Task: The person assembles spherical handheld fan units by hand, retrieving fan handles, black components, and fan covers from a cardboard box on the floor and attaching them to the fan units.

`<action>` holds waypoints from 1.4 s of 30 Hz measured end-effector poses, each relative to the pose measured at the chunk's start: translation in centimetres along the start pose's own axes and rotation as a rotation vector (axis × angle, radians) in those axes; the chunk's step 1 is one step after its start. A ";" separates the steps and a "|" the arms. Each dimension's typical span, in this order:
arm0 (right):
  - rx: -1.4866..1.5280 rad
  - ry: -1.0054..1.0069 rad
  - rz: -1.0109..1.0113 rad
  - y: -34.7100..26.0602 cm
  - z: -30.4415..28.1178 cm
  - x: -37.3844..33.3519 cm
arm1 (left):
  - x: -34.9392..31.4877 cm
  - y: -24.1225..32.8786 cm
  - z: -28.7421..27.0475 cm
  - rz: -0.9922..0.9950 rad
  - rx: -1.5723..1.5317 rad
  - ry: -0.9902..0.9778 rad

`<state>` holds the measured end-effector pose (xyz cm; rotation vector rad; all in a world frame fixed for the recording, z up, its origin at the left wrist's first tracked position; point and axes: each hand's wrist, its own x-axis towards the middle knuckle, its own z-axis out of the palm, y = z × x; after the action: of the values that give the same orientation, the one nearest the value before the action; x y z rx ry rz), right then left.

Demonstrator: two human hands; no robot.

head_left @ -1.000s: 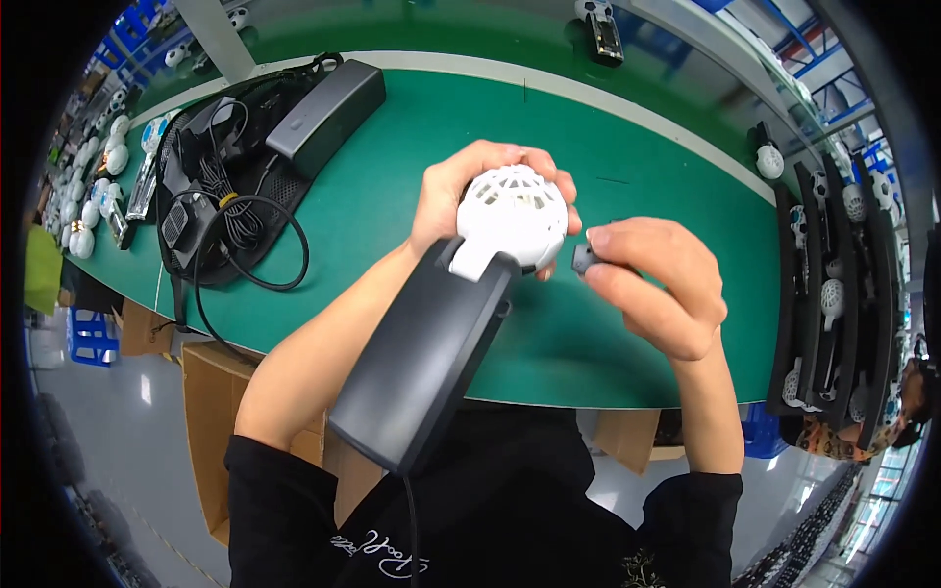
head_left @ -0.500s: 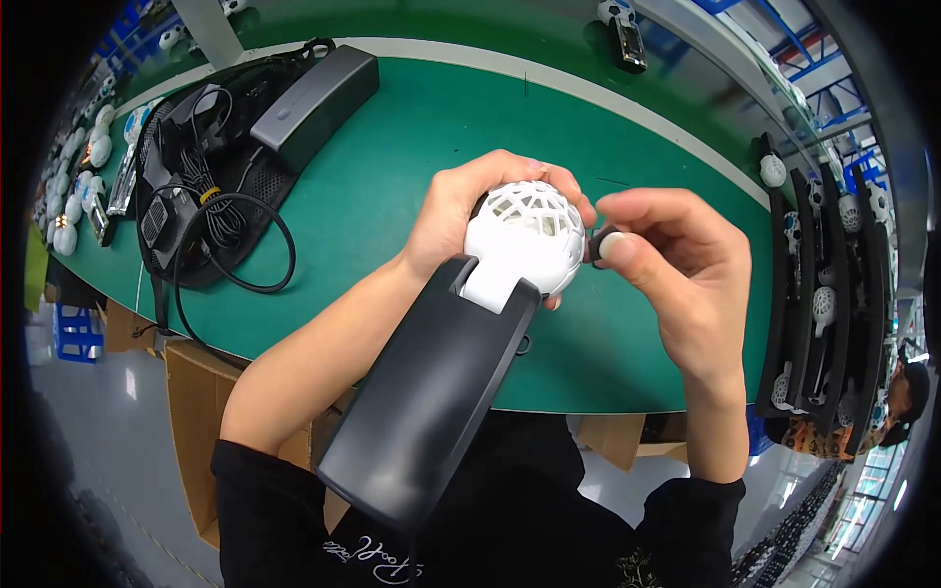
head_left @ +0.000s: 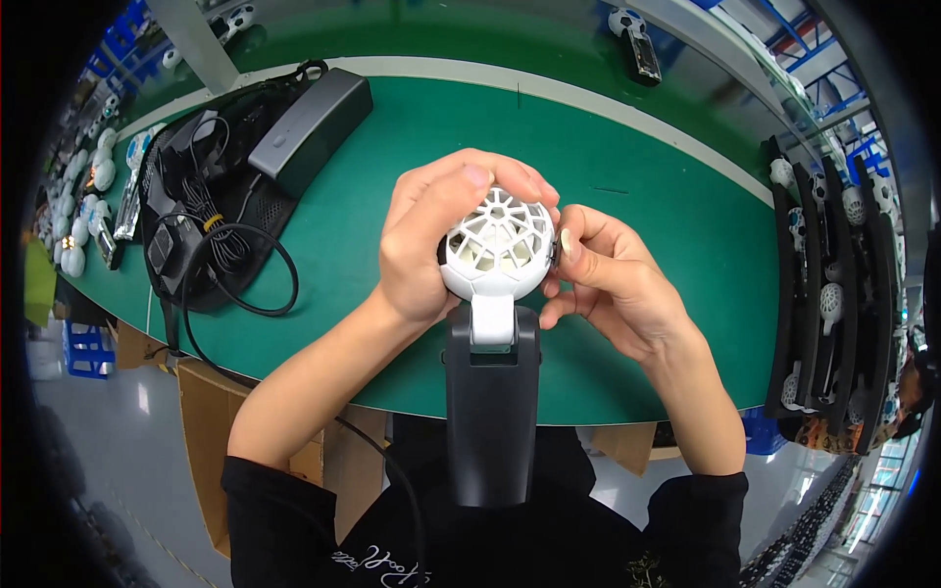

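Note:
A handheld device, perhaps a small fan, has a white openwork ball head (head_left: 498,235) and a long black handle (head_left: 492,421) that hangs toward my body. My left hand (head_left: 417,235) is wrapped round the left and top of the ball, holding it above the table. At the ball's right side, my right hand (head_left: 613,279) has thumb and forefinger pinched on a small dark piece (head_left: 556,257) against the rim. Most of that piece is hidden by the fingertips. Pale parts show through the lattice.
On the green table (head_left: 363,196), a black mesh tray (head_left: 270,211) at the left holds a grey box (head_left: 312,122) and coiled cables (head_left: 227,245). White ball-headed devices (head_left: 74,245) lie at far left. Black racks (head_left: 848,323) with similar pieces stand at right.
The small dark piece in my right hand has moved left against the ball's side. The device has swung upright in view, its handle now pointing straight toward me. My left hand shifted left.

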<state>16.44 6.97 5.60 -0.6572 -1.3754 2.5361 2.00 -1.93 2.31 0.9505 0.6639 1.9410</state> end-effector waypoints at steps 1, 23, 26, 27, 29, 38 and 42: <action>0.008 -0.001 -0.004 0.1 -0.1 0.0 | 0.0 -0.2 0.0 -0.006 0.006 -0.003; 0.204 -0.111 0.031 1.6 -1.5 0.7 | 0.3 -1.1 0.0 0.266 0.314 -0.066; 0.245 -0.134 0.016 1.7 -1.8 0.9 | 0.5 -1.2 0.1 0.292 0.312 -0.043; 0.195 -0.138 0.026 1.4 -1.8 0.9 | 0.5 -1.2 0.1 0.300 0.326 -0.069; 0.097 -0.146 0.048 0.6 -1.9 0.8 | 0.5 -1.2 0.0 0.316 0.352 -0.122; -0.194 -0.122 -0.010 0.3 -2.7 1.4 | 1.0 -1.3 -0.4 0.334 0.382 -0.242; -0.529 -0.053 -0.239 -0.9 -3.3 1.3 | 2.1 -0.4 -0.9 0.347 0.495 -0.306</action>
<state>16.75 10.40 4.43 -0.4642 -2.0309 2.0241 0.73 -0.02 2.28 1.7276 0.8595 1.8935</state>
